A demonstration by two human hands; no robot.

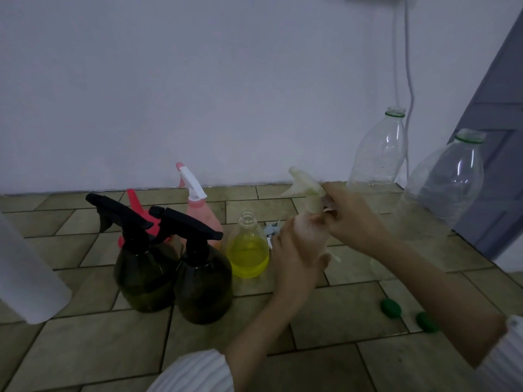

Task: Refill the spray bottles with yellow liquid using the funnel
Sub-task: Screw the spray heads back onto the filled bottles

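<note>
On the left we see two dark spray bottles [172, 267] capped, then an open bottle [248, 247] half full of yellow liquid. Our left hand [294, 250] grips a small upright bottle [307, 233] above the floor; our right hand [351, 219] pinches its spray head [304, 186], nozzle pointing left. We judge refilling mostly remains.

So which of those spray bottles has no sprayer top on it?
The small clear bottle half full of yellow liquid, left of the hands. Its neck is open, while the two dark bottles and the pink one wear trigger heads.
</note>
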